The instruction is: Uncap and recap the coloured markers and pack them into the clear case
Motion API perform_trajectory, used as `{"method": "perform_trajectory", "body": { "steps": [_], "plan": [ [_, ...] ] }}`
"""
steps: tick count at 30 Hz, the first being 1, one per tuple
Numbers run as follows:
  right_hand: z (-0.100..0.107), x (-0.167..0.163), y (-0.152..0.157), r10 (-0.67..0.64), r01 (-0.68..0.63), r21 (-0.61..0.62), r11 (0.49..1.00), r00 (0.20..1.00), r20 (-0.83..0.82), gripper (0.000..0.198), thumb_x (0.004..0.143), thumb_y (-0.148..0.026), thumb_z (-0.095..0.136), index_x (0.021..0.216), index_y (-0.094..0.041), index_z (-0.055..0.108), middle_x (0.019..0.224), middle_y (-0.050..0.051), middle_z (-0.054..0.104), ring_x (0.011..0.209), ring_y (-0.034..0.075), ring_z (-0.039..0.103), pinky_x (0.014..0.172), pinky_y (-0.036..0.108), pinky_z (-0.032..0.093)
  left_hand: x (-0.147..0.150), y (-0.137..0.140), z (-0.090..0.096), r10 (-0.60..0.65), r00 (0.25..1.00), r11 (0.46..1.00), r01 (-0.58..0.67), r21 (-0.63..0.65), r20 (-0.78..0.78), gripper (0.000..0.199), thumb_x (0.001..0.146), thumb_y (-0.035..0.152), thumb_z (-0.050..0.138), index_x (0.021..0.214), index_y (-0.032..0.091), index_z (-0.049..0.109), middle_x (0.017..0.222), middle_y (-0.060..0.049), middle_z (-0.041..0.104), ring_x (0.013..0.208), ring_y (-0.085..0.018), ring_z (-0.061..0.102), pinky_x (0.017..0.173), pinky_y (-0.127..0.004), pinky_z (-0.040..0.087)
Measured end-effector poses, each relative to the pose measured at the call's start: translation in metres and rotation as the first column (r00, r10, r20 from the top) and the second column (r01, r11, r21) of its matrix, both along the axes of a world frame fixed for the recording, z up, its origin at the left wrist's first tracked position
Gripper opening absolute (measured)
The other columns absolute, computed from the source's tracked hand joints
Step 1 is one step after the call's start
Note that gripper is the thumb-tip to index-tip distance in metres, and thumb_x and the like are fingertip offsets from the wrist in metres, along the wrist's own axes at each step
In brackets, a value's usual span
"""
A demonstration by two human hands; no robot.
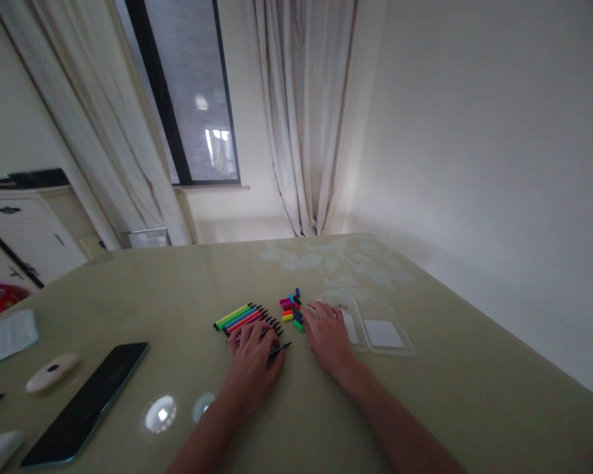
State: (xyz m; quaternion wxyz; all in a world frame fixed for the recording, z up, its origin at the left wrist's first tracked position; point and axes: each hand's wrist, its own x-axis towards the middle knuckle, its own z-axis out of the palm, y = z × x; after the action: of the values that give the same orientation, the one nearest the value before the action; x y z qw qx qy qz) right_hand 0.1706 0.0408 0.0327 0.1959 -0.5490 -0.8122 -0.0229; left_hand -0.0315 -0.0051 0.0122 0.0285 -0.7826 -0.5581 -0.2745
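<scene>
A row of uncapped felt-tip markers [237, 317] in several colours lies on the table, black tips pointing right. My left hand [251, 359] is over the near end of the row, with a dark marker [277, 351] between its thumb and fingers. Just right of the tips is a small heap of coloured marker caps [288, 309]. My right hand [326, 332] lies low beside this heap, fingers stretched and slightly apart, fingertips at its right edge. Whether they touch a cap cannot be made out. Partly behind that hand is an open clear plastic case [408, 349] with white card inside.
On the left of the glossy table [454, 395] are a black phone [86, 405], a whitish oval object [53, 372] and a folded pale sheet [7, 337]. A wall [499, 197] borders the right side. Curtains [306, 118] and a window [192, 92] stand beyond the far edge.
</scene>
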Motion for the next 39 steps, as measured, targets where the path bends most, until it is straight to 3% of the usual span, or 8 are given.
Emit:
{"method": "perform_trajectory", "body": {
  "steps": [7,12,18,24,29,32,36,39],
  "plan": [
    [0.008,-0.001,0.013,-0.059,0.059,0.004,0.998,0.998,0.03,0.036,0.104,-0.016,0.043,0.129,-0.026,0.066,0.134,0.01,0.068,0.124,0.025,0.055,0.105,0.044,0.028,-0.003,0.001,0.006,0.001,1.0,1.0,-0.001,0.001,-0.011,0.006,0.088,0.026,0.07,0.093,0.024,0.067,0.121,-0.008,0.065,0.122,-0.033,0.051,0.108,-0.057,0.028],
    [0.028,-0.01,0.055,-0.067,0.086,-0.082,0.993,0.975,0.211,0.038,0.099,-0.013,0.046,0.13,-0.025,0.065,0.13,0.012,0.069,0.124,0.027,0.055,0.101,0.044,0.028,-0.001,0.004,0.001,-0.013,0.999,1.0,0.013,0.0,0.032,0.003,0.09,0.024,0.069,0.092,0.024,0.068,0.12,-0.007,0.066,0.121,-0.032,0.053,0.105,-0.055,0.031],
    [0.03,-0.02,0.096,-0.055,0.106,-0.168,0.98,0.957,0.285,0.027,0.09,-0.012,0.055,0.105,-0.021,0.076,0.113,0.013,0.075,0.111,0.028,0.065,0.092,0.041,0.033,0.002,0.007,-0.002,-0.039,0.995,0.999,0.04,-0.007,0.087,0.005,0.092,0.027,0.068,0.096,0.025,0.07,0.117,-0.005,0.068,0.117,-0.03,0.055,0.104,-0.052,0.032],
    [0.022,-0.018,0.094,-0.058,0.118,-0.176,0.977,0.948,0.312,0.026,0.091,-0.012,0.055,0.107,-0.016,0.076,0.116,0.016,0.075,0.111,0.027,0.066,0.094,0.04,0.033,0.005,0.007,0.001,-0.039,0.992,0.999,0.038,0.008,0.123,0.006,0.094,0.027,0.066,0.098,0.025,0.07,0.119,-0.006,0.068,0.117,-0.029,0.055,0.101,-0.05,0.035],
    [0.03,-0.012,0.088,-0.039,0.092,-0.171,0.981,0.956,0.291,0.027,0.091,-0.004,0.053,0.098,-0.016,0.077,0.108,0.014,0.078,0.104,0.024,0.069,0.094,0.038,0.034,0.005,0.008,0.004,-0.039,0.985,0.999,0.037,0.017,0.169,0.009,0.097,0.028,0.062,0.1,0.024,0.069,0.119,-0.007,0.07,0.115,-0.029,0.057,0.101,-0.049,0.037],
    [0.041,-0.004,0.078,-0.057,0.084,-0.113,0.99,0.973,0.223,0.03,0.092,-0.002,0.051,0.103,-0.015,0.076,0.109,0.014,0.077,0.107,0.024,0.068,0.1,0.04,0.032,0.002,0.011,0.005,-0.029,0.97,1.0,0.03,0.0,0.24,0.013,0.099,0.029,0.057,0.102,0.023,0.068,0.109,-0.007,0.074,0.107,-0.029,0.063,0.096,-0.049,0.044],
    [0.038,0.01,0.045,-0.039,0.041,-0.038,0.998,0.999,0.035,0.029,0.104,-0.02,0.047,0.119,-0.021,0.071,0.116,0.009,0.075,0.108,0.02,0.067,0.099,0.037,0.039,-0.001,0.012,0.007,-0.007,0.904,0.998,0.03,-0.048,0.427,0.019,0.101,0.035,0.052,0.107,0.024,0.066,0.104,-0.006,0.076,0.096,-0.026,0.07,0.085,-0.041,0.054],
    [0.021,0.017,0.018,0.2,-0.204,0.04,0.978,0.868,-0.455,0.024,0.103,-0.027,0.054,0.113,-0.019,0.074,0.106,0.009,0.074,0.1,0.021,0.067,0.089,0.031,0.049,-0.002,0.01,0.007,-0.037,0.866,0.996,0.075,-0.056,0.499,0.022,0.103,0.038,0.051,0.112,0.026,0.066,0.11,-0.004,0.076,0.099,-0.024,0.071,0.086,-0.037,0.055]
  ]
}}
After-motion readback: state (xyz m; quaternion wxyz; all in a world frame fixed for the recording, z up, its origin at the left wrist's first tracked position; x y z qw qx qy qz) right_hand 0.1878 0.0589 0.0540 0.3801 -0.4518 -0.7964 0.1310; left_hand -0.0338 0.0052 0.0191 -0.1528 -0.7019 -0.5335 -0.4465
